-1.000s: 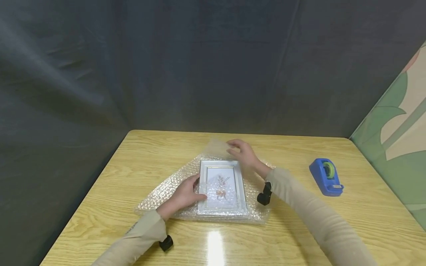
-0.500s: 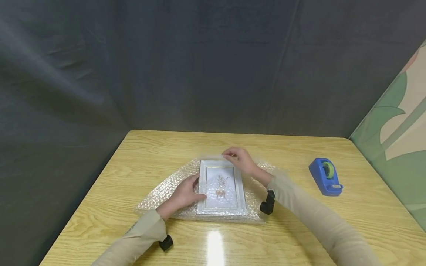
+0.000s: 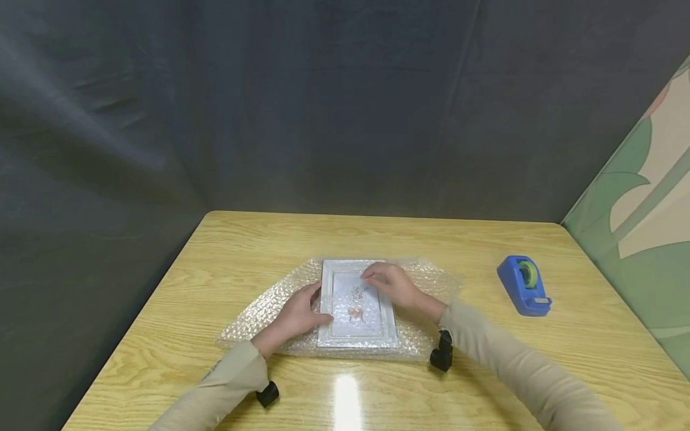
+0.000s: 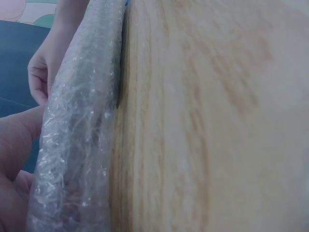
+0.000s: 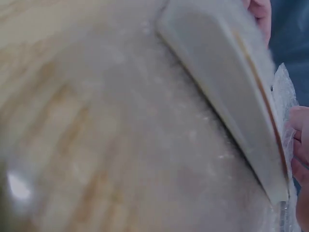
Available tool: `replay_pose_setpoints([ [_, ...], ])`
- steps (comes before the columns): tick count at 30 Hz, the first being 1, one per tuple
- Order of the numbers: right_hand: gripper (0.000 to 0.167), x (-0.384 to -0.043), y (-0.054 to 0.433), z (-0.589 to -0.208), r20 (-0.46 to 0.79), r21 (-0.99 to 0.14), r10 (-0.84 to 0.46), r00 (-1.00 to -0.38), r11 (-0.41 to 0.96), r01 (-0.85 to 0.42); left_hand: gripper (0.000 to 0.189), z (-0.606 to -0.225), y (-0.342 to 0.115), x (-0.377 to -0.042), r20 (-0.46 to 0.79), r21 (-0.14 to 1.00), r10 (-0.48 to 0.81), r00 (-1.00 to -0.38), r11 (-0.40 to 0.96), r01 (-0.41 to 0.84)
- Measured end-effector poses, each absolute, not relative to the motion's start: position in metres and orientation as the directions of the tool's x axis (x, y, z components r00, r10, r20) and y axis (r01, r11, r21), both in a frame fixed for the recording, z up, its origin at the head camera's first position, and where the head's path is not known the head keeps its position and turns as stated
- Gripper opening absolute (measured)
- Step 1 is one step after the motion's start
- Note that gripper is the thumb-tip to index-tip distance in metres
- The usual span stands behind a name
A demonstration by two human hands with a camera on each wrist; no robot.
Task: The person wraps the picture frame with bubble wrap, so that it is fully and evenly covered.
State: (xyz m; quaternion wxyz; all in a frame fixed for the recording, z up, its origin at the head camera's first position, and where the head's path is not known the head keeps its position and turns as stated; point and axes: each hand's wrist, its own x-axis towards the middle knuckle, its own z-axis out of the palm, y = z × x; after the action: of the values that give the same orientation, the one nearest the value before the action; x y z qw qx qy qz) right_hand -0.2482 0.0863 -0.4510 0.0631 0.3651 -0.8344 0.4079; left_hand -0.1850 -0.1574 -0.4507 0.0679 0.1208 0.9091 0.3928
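Observation:
A white picture frame (image 3: 357, 340) with a small drawing lies face up on a sheet of bubble wrap (image 3: 275, 302), part of which is folded over its face. My left hand (image 3: 295, 315) grips the frame's left side, thumb on top through the wrap. Over the upper right of the frame, my right hand (image 3: 399, 287) pinches the free edge of the folded wrap between thumb and fingers. The right wrist view shows the frame's pale side (image 5: 217, 63) and the wrap's lifted edge (image 5: 285, 87) at the fingers. Bubble wrap (image 4: 79, 121) bulges along the near side in the left wrist view.
A blue tape dispenser (image 3: 524, 287) with a greenish roll stands on the wooden table (image 3: 259, 233), to the right of the frame. Dark cloth (image 3: 345, 108) hangs behind the table and on its left. A leaf-patterned panel (image 3: 647, 239) borders the right side.
My right hand has drawn the bubble wrap's far edge toward me, from beyond the frame down over its picture. The left hand has stayed at the frame's left side.

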Motion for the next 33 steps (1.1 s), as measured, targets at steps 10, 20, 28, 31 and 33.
replay_pose_setpoints([
  [10, 0.014, -0.243, 0.084, -0.464, 0.367, -0.572, -0.569, -0.736, 0.486, -0.661, 0.085, -0.453, -0.156, -0.187, -0.002, 0.720, 0.276, -0.961, 0.667, 0.190],
  [20, 0.053, -0.230, 0.090, -0.451, 0.254, -0.473, -0.718, -0.648, 0.492, -0.731, 0.085, -0.452, -0.156, -0.188, -0.009, 0.718, 0.277, -0.961, 0.670, 0.187],
  [28, 0.067, -0.223, 0.089, -0.450, 0.229, -0.405, -0.730, -0.644, 0.530, -0.745, 0.086, -0.450, -0.156, -0.187, -0.021, 0.713, 0.273, -0.962, 0.678, 0.177],
  [31, 0.067, -0.224, 0.089, -0.451, 0.244, -0.392, -0.731, -0.638, 0.527, -0.754, 0.085, -0.448, -0.157, -0.190, -0.022, 0.714, 0.283, -0.959, 0.676, 0.183],
  [33, 0.066, -0.226, 0.088, -0.452, 0.254, -0.379, -0.732, -0.632, 0.526, -0.761, 0.084, -0.448, -0.158, -0.194, -0.022, 0.720, 0.293, -0.956, 0.668, 0.188],
])
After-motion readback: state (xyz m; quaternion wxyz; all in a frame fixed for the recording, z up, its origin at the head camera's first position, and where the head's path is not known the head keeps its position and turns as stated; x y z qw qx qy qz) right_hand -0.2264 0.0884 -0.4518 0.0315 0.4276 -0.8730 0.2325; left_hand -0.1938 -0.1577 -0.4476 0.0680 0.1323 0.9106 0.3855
